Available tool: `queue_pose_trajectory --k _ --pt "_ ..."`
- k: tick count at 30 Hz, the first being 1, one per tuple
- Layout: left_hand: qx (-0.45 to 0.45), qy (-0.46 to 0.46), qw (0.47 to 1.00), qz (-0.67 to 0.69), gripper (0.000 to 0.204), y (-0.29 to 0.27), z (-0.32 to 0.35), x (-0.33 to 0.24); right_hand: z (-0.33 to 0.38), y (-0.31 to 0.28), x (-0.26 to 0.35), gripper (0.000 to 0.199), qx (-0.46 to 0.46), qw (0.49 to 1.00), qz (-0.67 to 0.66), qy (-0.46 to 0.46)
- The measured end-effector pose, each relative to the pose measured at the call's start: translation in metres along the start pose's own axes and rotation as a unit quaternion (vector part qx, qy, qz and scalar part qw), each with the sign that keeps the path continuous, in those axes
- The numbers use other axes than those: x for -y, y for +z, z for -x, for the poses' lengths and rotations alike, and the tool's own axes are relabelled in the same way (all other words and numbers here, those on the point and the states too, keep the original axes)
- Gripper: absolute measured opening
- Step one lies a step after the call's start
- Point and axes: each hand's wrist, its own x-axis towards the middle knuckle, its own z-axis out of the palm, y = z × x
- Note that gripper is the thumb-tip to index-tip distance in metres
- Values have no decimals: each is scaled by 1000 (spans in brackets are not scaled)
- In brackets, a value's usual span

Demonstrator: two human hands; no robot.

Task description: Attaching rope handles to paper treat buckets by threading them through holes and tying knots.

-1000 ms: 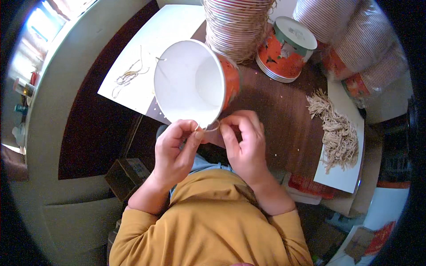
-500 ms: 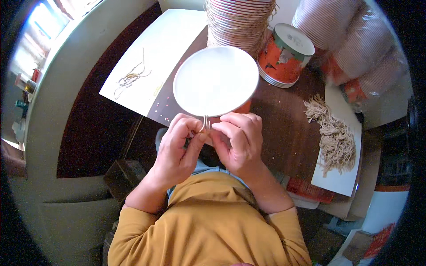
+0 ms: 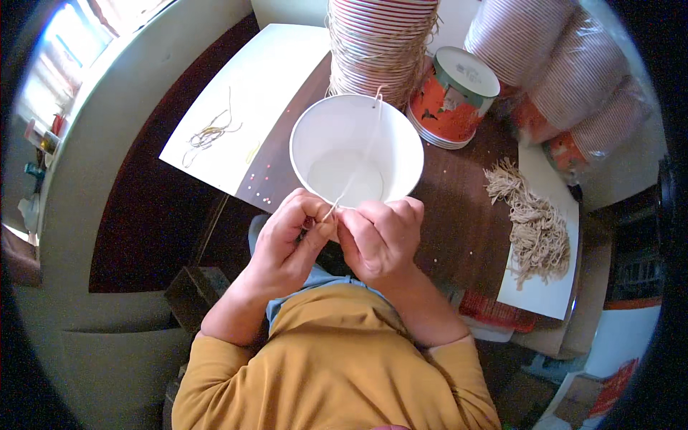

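Observation:
A white paper bucket point(image 3: 315, 136) stands in front of me with its open mouth facing up, the bare inside and round bottom in view. From a hole at the far rim a thin pale cord point(image 3: 373, 143) runs slantwise across the mouth to the near rim. There my left hand point(image 3: 290, 233) pinches the cord between thumb and forefinger. My right hand point(image 3: 383, 233) is closed beside it, its fingertips meeting the left ones at the cord. The cord's end and the near hole are hidden by my fingers.
Behind the bucket rises a tall stack of buckets point(image 3: 380, 50) with cords hanging round it. An upturned orange and green bucket point(image 3: 451, 107) stands beside it. Bagged stacks point(image 3: 566, 93) sit at far right. A cord bundle point(image 3: 537, 233) lies at right, loose cords point(image 3: 211, 134) at left.
The bucket has tipped so that its inside now shows, with the cord crossing its mouth. Both hands stay together at the near rim, and the cord loop there is drawn out of sight.

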Motion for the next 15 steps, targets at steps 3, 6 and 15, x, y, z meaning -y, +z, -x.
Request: queue_pose_trajectory --k 3,6,15 --pt "1 -47 997 69 4 0 0 2 -3 2 -1 22 1 1000 1 7" --pt "-23 -59 996 69 5 0 -2 6 -1 2 -6 23 -10 999 -21 37" --pt "-65 33 997 15 8 -3 0 -2 0 0 -1 22 -11 996 -88 -1"
